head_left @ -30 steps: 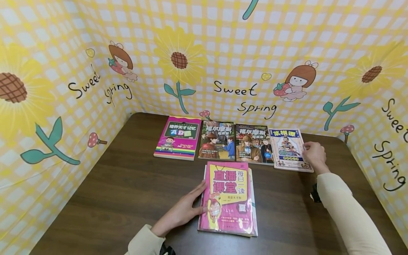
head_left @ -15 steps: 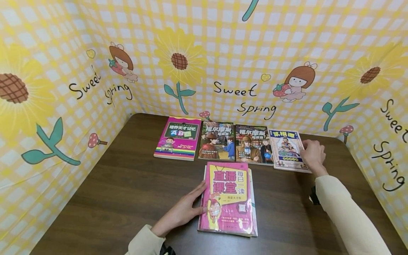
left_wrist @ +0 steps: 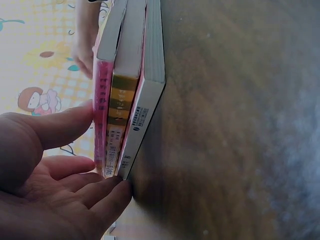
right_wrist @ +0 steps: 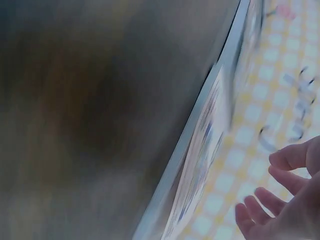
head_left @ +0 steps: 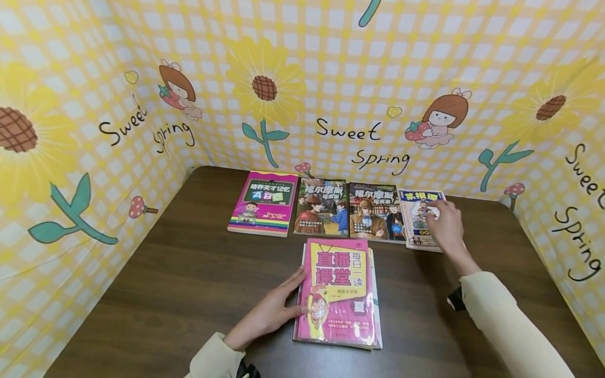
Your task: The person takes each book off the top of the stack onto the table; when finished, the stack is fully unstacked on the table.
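A stack of several books with a pink book point(head_left: 337, 294) on top lies near the front of the table. My left hand point(head_left: 274, 310) rests along the stack's left side. In the left wrist view its fingertips point(left_wrist: 112, 192) touch the spines, while the thumb is at the pink book's edge. My right hand point(head_left: 446, 226) is over the blue-and-white book point(head_left: 416, 231) at the right end of the back row, covering part of its cover. The right wrist view shows that hand's fingers point(right_wrist: 270, 200) loosely bent with nothing between them, apart from the book point(right_wrist: 197, 160).
Left of the blue-and-white book, a magenta book point(head_left: 262, 205) and two detective-cover books point(head_left: 321, 208) complete the back row, face up. The row sits on a dark wooden table point(head_left: 165, 273). Yellow checked cloth point(head_left: 307, 79) surrounds the table's back and sides.
My right hand has let go of the blue-and-white book's right edge and moved left over its cover. My left hand has stayed at the stack.
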A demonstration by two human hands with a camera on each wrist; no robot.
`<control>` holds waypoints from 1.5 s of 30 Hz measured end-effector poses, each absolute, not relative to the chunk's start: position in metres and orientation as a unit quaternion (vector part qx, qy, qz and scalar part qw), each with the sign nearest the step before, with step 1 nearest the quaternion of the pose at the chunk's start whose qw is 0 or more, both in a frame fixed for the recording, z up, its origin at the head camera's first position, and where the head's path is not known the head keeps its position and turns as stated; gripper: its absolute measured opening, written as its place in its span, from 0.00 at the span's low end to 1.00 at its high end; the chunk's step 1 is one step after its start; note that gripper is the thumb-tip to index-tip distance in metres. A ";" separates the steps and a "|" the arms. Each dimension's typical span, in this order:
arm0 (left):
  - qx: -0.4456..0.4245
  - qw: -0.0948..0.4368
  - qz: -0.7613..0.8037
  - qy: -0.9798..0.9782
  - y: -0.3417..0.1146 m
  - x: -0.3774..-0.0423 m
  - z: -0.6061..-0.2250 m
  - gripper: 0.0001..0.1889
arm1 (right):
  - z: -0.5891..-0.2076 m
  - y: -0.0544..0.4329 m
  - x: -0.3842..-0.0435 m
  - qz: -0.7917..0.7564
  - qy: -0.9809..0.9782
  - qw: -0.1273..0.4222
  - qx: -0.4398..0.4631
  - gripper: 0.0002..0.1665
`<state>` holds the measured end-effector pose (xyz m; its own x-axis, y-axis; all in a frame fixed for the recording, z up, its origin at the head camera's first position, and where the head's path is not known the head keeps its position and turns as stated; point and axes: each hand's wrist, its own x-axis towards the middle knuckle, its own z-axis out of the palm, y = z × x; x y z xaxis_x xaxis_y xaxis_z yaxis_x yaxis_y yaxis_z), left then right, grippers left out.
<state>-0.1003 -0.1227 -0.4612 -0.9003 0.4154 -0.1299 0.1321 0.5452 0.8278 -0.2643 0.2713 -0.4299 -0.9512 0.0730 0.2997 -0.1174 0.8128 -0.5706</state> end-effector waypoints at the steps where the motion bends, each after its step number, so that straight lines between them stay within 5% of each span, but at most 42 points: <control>1: 0.158 0.158 0.449 0.865 -0.123 -0.100 -0.461 0.37 | -0.430 0.266 -0.260 0.314 -0.937 0.153 0.022 0.20; 25: 0.137 0.168 0.453 0.865 -0.120 -0.100 -0.460 0.37 | -0.454 0.171 -0.139 0.422 -0.899 -0.085 0.084 0.34; 45: 0.089 0.157 0.451 0.874 -0.113 -0.101 -0.457 0.37 | -0.452 0.166 -0.134 0.374 -0.912 -0.123 0.112 0.47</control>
<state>-0.1013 -0.1131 -0.4570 -0.9351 0.2968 -0.1934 0.0142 0.5767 0.8168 -0.1340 0.1656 -0.4520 -0.9449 -0.2955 -0.1411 -0.1114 0.6953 -0.7100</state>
